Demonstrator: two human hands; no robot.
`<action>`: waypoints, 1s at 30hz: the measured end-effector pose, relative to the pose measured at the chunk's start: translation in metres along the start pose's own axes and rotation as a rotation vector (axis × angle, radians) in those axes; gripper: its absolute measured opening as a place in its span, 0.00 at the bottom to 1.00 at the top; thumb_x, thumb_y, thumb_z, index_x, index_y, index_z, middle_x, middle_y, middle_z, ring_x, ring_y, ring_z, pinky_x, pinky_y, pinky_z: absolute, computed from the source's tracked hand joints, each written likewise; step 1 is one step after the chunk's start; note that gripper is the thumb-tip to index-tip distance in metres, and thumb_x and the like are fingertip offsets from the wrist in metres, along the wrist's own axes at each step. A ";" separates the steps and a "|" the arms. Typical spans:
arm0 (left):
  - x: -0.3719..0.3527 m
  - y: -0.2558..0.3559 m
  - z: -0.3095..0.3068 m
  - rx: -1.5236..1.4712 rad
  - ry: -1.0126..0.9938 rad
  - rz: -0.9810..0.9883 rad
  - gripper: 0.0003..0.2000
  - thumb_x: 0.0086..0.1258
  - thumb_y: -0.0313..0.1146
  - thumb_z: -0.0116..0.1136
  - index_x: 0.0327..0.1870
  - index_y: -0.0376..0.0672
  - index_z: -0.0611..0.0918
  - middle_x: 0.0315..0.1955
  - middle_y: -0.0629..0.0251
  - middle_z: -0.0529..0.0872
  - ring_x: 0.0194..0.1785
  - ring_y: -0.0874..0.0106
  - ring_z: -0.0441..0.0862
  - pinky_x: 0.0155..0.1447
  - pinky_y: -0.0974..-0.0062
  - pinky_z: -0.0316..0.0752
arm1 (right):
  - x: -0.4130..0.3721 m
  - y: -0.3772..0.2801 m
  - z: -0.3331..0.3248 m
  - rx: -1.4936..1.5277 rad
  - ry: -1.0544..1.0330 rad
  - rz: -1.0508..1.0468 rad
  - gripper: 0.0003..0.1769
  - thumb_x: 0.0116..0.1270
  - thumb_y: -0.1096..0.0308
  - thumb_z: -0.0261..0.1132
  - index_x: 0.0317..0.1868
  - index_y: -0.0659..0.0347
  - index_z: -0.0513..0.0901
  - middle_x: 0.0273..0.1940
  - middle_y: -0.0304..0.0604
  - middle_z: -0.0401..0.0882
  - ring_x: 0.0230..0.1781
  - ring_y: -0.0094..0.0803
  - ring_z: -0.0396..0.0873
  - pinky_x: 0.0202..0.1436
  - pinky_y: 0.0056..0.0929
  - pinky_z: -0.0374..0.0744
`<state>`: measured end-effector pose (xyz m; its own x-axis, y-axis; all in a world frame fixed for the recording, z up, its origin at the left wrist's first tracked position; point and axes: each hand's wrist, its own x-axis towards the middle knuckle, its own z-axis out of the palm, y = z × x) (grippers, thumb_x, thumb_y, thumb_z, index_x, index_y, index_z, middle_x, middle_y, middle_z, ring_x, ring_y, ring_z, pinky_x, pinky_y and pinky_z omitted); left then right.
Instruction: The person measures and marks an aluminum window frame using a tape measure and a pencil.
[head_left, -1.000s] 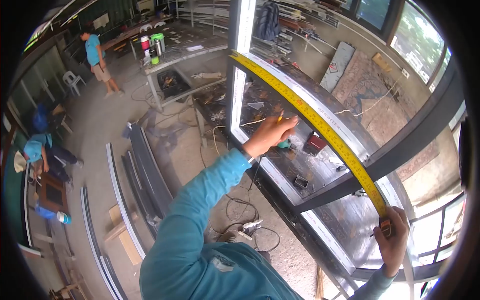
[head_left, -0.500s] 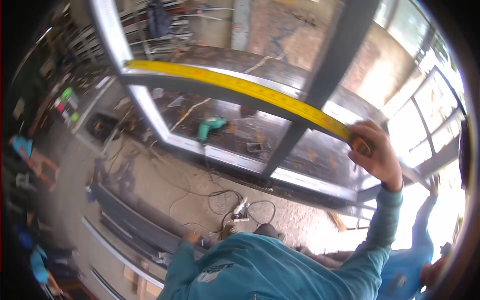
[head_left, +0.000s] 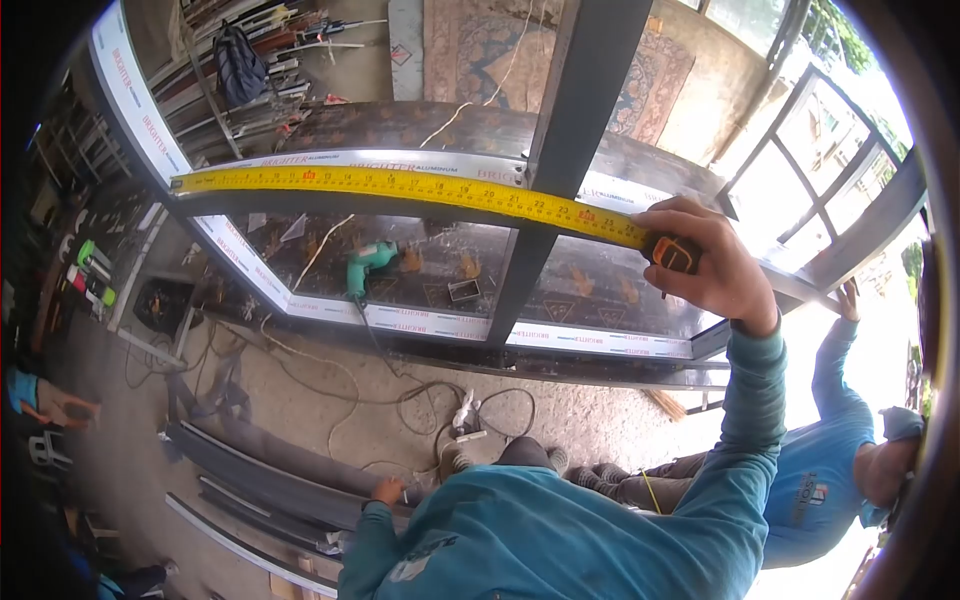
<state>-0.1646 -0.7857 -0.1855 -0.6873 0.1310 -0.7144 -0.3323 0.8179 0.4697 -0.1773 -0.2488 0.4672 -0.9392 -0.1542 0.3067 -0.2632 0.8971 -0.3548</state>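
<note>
My right hand (head_left: 715, 260) is closed around an orange and black tape measure (head_left: 676, 255) at the right. Its yellow blade (head_left: 440, 188) stretches left along the crossbar of a dark metal window frame (head_left: 520, 285), passing over the upright bar. The blade's far end rests near the left side of the frame. Hanging low by my body, my left hand (head_left: 388, 490) is small in view, near dark metal profiles (head_left: 270, 465) lying on the floor. Its fingers are too indistinct to show whether they hold anything.
A green power drill (head_left: 370, 265) lies on the dark tabletop behind the frame. Cables and a white power strip (head_left: 465, 415) lie on the floor. To the right, a co-worker in a blue shirt (head_left: 815, 485) has a hand (head_left: 849, 300) at the frame.
The view has turned, so the frame, drill and my right hand appear further left. The blade stays stretched along the crossbar. More of the co-worker shows at the right.
</note>
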 end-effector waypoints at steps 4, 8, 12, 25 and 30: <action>0.012 0.047 -0.023 -0.013 0.101 0.125 0.23 0.60 0.52 0.58 0.34 0.37 0.88 0.30 0.42 0.86 0.40 0.46 0.85 0.45 0.52 0.77 | -0.002 0.000 0.001 -0.023 0.018 -0.023 0.25 0.59 0.70 0.71 0.57 0.66 0.81 0.47 0.55 0.81 0.43 0.43 0.85 0.53 0.35 0.86; 0.021 0.061 -0.023 -0.042 0.125 0.183 0.23 0.61 0.52 0.57 0.35 0.36 0.87 0.32 0.41 0.86 0.41 0.46 0.85 0.47 0.52 0.76 | -0.002 0.000 0.002 -0.040 0.005 -0.005 0.25 0.59 0.70 0.71 0.57 0.67 0.80 0.47 0.55 0.81 0.43 0.43 0.85 0.52 0.35 0.85; 0.014 0.051 -0.006 0.047 0.108 0.160 0.24 0.63 0.53 0.56 0.36 0.36 0.87 0.35 0.41 0.86 0.43 0.46 0.85 0.48 0.52 0.76 | -0.002 -0.001 0.002 -0.041 0.008 -0.010 0.24 0.60 0.70 0.71 0.57 0.67 0.80 0.47 0.56 0.80 0.44 0.44 0.85 0.53 0.34 0.85; -0.022 0.003 0.029 0.111 -0.043 0.090 0.21 0.63 0.53 0.55 0.32 0.41 0.87 0.25 0.54 0.87 0.31 0.58 0.86 0.41 0.59 0.78 | -0.001 -0.006 0.001 -0.102 0.010 0.000 0.23 0.60 0.69 0.72 0.55 0.69 0.81 0.46 0.57 0.81 0.42 0.45 0.86 0.50 0.34 0.86; -0.031 0.027 0.023 0.065 -0.049 0.044 0.21 0.63 0.51 0.57 0.32 0.40 0.87 0.24 0.56 0.87 0.30 0.59 0.86 0.40 0.60 0.78 | -0.002 -0.008 -0.001 -0.106 -0.016 0.018 0.24 0.60 0.71 0.71 0.57 0.64 0.80 0.48 0.54 0.81 0.43 0.42 0.85 0.53 0.34 0.84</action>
<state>-0.1378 -0.7550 -0.1628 -0.6676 0.1937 -0.7188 -0.2583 0.8453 0.4676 -0.1728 -0.2556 0.4701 -0.9471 -0.1433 0.2870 -0.2221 0.9386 -0.2641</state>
